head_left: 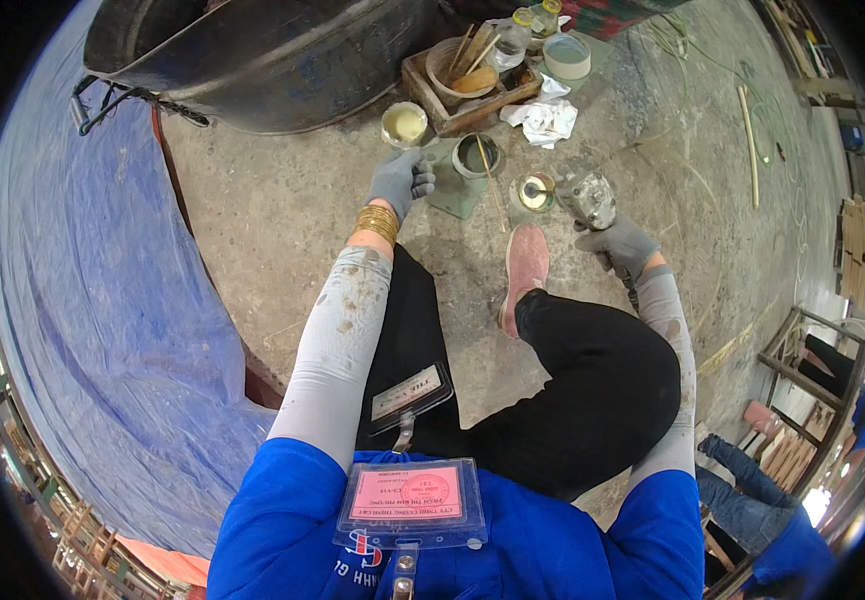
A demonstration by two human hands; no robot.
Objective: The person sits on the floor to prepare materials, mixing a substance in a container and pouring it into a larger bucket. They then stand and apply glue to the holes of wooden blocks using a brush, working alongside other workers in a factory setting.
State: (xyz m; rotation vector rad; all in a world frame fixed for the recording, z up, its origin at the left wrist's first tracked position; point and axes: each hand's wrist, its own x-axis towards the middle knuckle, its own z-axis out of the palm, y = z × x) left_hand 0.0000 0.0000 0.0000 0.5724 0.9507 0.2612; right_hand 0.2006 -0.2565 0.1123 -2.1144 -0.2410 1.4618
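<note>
My left hand (pixel 403 183), in a grey glove, is closed just below a small pale bowl (pixel 405 124) of cream-coloured stuff; whatever its curled fingers may hold is hidden. My right hand (pixel 621 246), also gloved, grips a dusty handheld power tool (pixel 589 199) with a blocky grey head; a dark cord or hose (pixel 634 296) hangs below the grip. Left of the tool's head stands a small cup (pixel 535 191) with cream contents and something dark in it. A dark-filled pot (pixel 477 156) with a thin stick (pixel 493 185) sits on a greenish plate (pixel 456 198).
A large black tub (pixel 283 85) stands at the far left, beside a blue tarpaulin (pixel 103 330). Beyond the pots are a wooden tray (pixel 448 127), bottles (pixel 513 40), a round container (pixel 567 58) and crumpled white paper (pixel 543 121). Another person (pixel 763 510) is at lower right.
</note>
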